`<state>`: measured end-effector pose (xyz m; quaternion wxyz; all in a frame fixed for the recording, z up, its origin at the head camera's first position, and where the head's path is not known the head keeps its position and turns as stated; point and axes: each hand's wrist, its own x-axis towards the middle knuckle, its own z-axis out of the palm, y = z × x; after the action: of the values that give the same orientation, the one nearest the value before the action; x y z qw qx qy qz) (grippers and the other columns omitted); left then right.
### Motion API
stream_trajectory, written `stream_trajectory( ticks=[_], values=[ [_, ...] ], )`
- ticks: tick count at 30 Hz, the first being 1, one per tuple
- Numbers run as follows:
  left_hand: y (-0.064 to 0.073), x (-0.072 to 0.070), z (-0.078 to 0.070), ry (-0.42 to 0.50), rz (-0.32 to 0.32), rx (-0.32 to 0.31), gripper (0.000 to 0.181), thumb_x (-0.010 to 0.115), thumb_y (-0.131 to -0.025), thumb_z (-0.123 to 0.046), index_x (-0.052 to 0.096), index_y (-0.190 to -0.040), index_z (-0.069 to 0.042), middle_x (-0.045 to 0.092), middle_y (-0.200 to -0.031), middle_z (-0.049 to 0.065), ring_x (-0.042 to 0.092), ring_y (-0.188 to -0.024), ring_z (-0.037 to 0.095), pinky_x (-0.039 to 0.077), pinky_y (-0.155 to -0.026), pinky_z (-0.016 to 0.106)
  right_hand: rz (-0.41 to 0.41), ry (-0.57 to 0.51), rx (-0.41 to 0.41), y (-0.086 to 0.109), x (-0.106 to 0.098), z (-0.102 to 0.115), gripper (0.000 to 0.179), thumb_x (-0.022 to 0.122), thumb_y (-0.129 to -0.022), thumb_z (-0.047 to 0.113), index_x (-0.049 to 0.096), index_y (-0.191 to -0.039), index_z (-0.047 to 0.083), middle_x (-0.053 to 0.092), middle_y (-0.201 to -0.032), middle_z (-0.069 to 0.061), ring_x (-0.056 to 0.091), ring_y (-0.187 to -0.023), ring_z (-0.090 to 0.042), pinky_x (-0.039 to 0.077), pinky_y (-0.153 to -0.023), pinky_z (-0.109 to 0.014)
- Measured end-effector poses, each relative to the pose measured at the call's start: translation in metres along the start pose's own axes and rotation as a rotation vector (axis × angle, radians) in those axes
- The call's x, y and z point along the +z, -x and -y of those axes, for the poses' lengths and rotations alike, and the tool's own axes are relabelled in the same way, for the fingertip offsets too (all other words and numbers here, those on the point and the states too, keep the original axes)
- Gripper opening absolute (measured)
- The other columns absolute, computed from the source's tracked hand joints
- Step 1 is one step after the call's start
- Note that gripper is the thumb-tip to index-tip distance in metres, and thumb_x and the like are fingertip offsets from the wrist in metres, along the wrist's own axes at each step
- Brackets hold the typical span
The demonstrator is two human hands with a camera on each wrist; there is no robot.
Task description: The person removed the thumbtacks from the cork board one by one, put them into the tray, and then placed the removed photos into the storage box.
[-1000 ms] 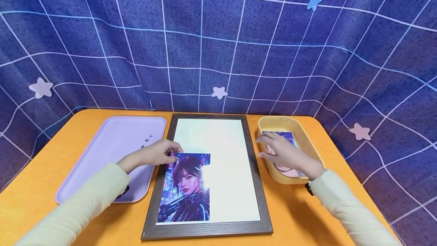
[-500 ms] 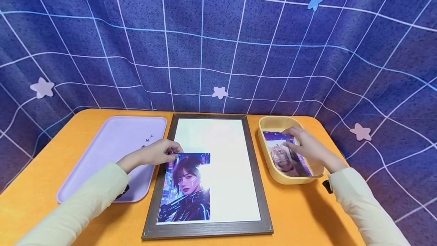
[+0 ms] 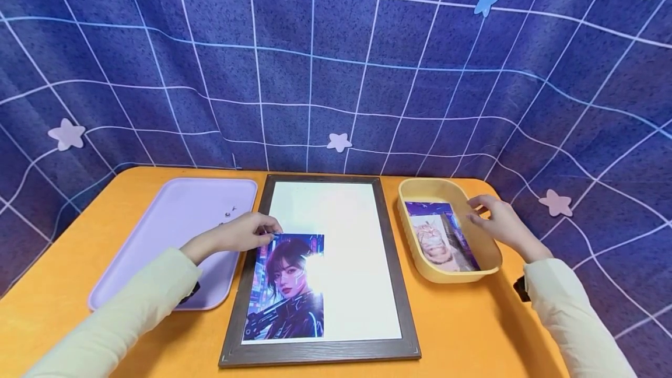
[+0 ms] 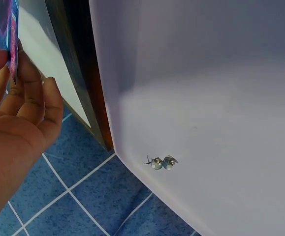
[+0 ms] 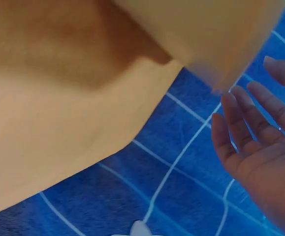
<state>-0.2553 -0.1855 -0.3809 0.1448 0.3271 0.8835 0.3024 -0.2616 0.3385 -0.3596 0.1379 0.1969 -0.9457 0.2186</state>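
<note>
A glossy picture card showing a figure with dark hair lies over the lower left of a white board in a dark frame. My left hand pinches its upper left corner; in the left wrist view, thumb and fingers close on the card's edge. At the right, a yellow basket holds a cat picture lying over purple-blue pictures. My right hand hovers by the basket's right rim, fingers loosely bent, holding nothing. The right wrist view shows that hand's bare fingers.
Left of the frame lies a lilac tray, partly under the left forearm. Small shiny pins rest on it. The orange table ends at a blue gridded curtain with stars.
My right hand has drawn back rightward from over the basket's pictures to its right rim. The cat picture is now in plain view in the basket. My left hand and its card have stayed put.
</note>
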Motion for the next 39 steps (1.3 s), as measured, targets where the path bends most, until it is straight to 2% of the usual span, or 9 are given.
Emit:
stream_trajectory(
  ticks=[4,10,12,16,20,26,29,33,39],
  values=[
    [0.0,-0.001,-0.001,0.001,0.0,0.001,0.021,0.049,-0.088,-0.003,0.062,-0.105,-0.001,0.061,-0.077,0.004,0.055,-0.058,0.012,0.044,-0.056,0.021,0.009,-0.012,0.06,0.004,-0.001,-0.01,0.024,0.062,-0.081,0.003,0.058,-0.101,-0.009,0.061,-0.099,-0.026,0.06,-0.082,-0.038,0.051,-0.07,-0.046],
    [-0.001,-0.002,-0.002,-0.022,-0.008,0.007,0.021,0.049,-0.088,-0.004,0.062,-0.105,-0.001,0.062,-0.082,0.004,0.053,-0.058,0.009,0.045,-0.061,0.021,0.057,-0.043,0.157,0.008,-0.002,-0.02,0.027,0.059,-0.085,0.008,0.056,-0.106,-0.008,0.062,-0.1,-0.026,0.062,-0.083,-0.038,0.048,-0.063,-0.022],
    [-0.001,-0.002,-0.002,-0.032,-0.011,0.01,0.021,0.049,-0.088,-0.004,0.062,-0.105,-0.002,0.063,-0.084,0.004,0.052,-0.058,0.007,0.045,-0.063,0.022,0.068,-0.05,0.176,0.01,-0.002,-0.023,0.027,0.058,-0.086,0.01,0.056,-0.107,-0.008,0.062,-0.101,-0.026,0.062,-0.083,-0.037,0.046,-0.063,-0.019],
    [0.0,-0.004,-0.003,-0.043,-0.017,0.017,0.021,0.049,-0.088,-0.003,0.063,-0.104,-0.002,0.064,-0.087,0.005,0.05,-0.058,0.004,0.045,-0.065,0.022,0.065,-0.109,0.191,0.012,0.0,-0.027,0.027,0.057,-0.087,0.009,0.056,-0.108,-0.009,0.062,-0.098,-0.027,0.062,-0.074,-0.019,0.046,-0.061,-0.017],
    [0.0,-0.006,-0.004,-0.03,-0.016,0.029,0.021,0.049,-0.088,-0.003,0.062,-0.105,0.0,0.064,-0.087,0.006,0.053,-0.058,0.01,0.045,-0.063,0.022,0.06,-0.212,0.198,0.016,0.002,-0.03,0.027,0.054,-0.088,0.005,0.054,-0.109,-0.011,0.06,-0.093,-0.027,0.055,-0.066,-0.001,0.047,-0.058,-0.017],
    [-0.004,-0.01,-0.006,-0.021,-0.013,0.047,0.021,0.048,-0.088,-0.003,0.062,-0.103,0.0,0.064,-0.084,0.005,0.054,-0.057,0.011,0.046,-0.064,0.023,0.095,-0.304,0.265,0.018,0.003,-0.034,0.033,0.051,-0.091,0.011,0.051,-0.116,-0.011,0.058,-0.095,-0.023,0.053,-0.07,0.001,0.047,-0.061,-0.019],
    [-0.006,-0.012,-0.007,-0.022,-0.018,0.055,0.021,0.048,-0.088,-0.002,0.063,-0.102,-0.001,0.063,-0.083,0.005,0.051,-0.056,0.007,0.044,-0.062,0.022,0.114,-0.353,0.301,0.019,0.003,-0.035,0.036,0.049,-0.092,0.013,0.049,-0.119,-0.011,0.058,-0.095,-0.017,0.052,-0.072,0.002,0.048,-0.062,-0.021],
    [-0.009,-0.016,-0.011,-0.01,-0.02,0.062,0.02,0.048,-0.088,-0.002,0.063,-0.101,-0.001,0.062,-0.08,0.004,0.048,-0.056,0.006,0.042,-0.057,0.022,0.124,-0.438,0.336,0.019,0.004,-0.039,0.038,0.048,-0.093,0.014,0.046,-0.121,-0.012,0.057,-0.09,-0.001,0.051,-0.073,0.003,0.047,-0.063,-0.022],
    [-0.012,-0.022,-0.017,0.014,-0.017,0.026,0.022,0.046,-0.089,-0.003,0.063,-0.102,-0.003,0.059,-0.079,0.004,0.045,-0.056,0.007,0.041,-0.056,0.022,0.151,-0.568,0.38,0.019,0.006,-0.046,0.043,0.048,-0.094,0.016,0.04,-0.125,-0.014,0.056,-0.088,0.017,0.053,-0.076,0.004,0.046,-0.065,-0.019]
  ],
)
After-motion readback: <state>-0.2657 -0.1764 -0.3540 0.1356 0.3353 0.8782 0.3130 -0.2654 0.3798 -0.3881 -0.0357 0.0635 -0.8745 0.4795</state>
